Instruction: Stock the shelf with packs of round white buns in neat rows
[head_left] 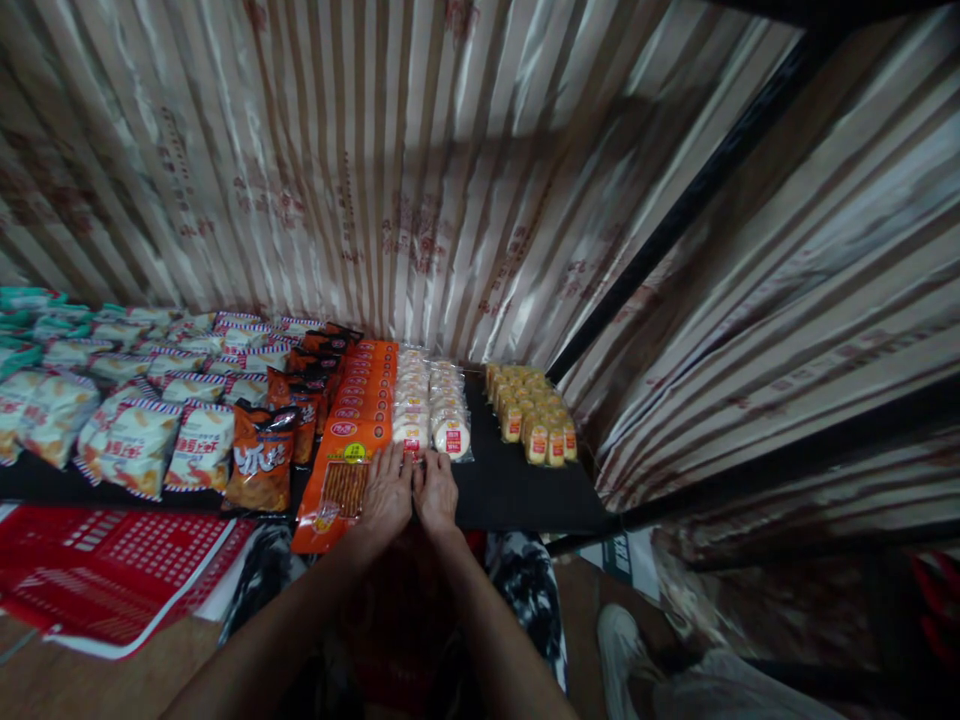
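Note:
My left hand [387,492] lies with fingers stretched out at the front end of a row of clear-wrapped round white crackers [411,425]. Part of it overlaps the orange snack bags [352,440], whose front bag shows brown sticks through a window. Close beside it, my right hand [436,488] has its fingers extended, slightly bent, their tips at the front of the cracker packs. A second row of white cracker packs [452,437] stands just to its right. Neither hand visibly lifts anything.
Small yellow packs [536,420] stand in rows on the right of the black shelf [491,500]. Dark orange bags [262,460] and several white snack bags [199,445] fill the left. A red basket [150,560] is below. Striped curtain [360,180] hangs behind; another person's shoe [619,650] shows lower right.

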